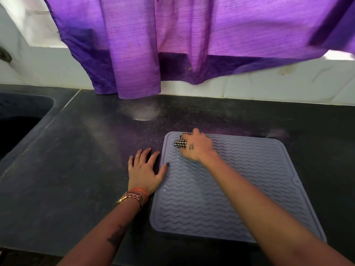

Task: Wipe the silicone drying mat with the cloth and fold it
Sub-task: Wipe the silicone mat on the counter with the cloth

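A grey-blue silicone drying mat (249,181) with wavy ridges lies flat on the dark countertop, right of centre. My right hand (196,146) grips a bunched black-and-white checked cloth (180,143) and presses it on the mat's far left corner. Most of the cloth is hidden under the hand. My left hand (144,169) lies flat on the counter beside the mat's left edge, fingers spread, with the thumb tip touching the mat's rim.
A dark sink basin (19,120) is sunk into the countertop (76,179) at the far left. A purple curtain (172,45) hangs over the back wall and nearly reaches the counter. The counter's front edge runs just below my arms.
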A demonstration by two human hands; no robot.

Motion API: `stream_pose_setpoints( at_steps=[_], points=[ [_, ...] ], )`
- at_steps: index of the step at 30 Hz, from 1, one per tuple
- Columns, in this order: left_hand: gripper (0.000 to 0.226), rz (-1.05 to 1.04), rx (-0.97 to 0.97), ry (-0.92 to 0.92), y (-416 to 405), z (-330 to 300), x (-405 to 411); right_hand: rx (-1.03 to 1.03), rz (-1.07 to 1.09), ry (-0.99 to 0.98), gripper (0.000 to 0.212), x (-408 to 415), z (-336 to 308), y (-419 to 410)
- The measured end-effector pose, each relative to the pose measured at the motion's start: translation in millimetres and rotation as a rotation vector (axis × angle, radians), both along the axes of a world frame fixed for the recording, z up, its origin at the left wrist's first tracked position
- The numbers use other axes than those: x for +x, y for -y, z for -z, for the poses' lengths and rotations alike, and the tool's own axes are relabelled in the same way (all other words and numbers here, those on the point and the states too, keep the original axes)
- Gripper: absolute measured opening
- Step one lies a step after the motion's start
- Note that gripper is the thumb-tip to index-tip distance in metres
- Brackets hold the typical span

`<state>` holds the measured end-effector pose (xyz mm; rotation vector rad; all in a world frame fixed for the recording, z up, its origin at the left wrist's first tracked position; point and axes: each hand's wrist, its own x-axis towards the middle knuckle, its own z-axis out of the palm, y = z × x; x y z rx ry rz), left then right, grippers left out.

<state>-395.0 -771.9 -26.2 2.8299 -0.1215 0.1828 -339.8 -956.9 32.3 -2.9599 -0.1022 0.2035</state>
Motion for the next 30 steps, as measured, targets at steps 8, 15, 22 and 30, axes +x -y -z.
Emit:
stream_pose_setpoints(
  at_steps=[8, 15, 22, 30],
  points=[
    [0.076, -0.012, 0.015, 0.000, 1, -1, -2, 0.030, -0.047, 0.020, 0.040, 9, 2, -17],
    [0.079, -0.014, 0.037, -0.017, 3, -3, -2, -0.006, -0.151, 0.042, 0.040, 10, 6, -33],
    [0.079, -0.008, 0.016, -0.013, 1, -4, -3, 0.920, 0.050, -0.259, 0.041, 21, -16, -6],
    [0.075, -0.007, 0.000, 0.008, 1, -1, -1, 0.961, 0.246, -0.234, 0.064, 27, -4, 15]
  ],
)
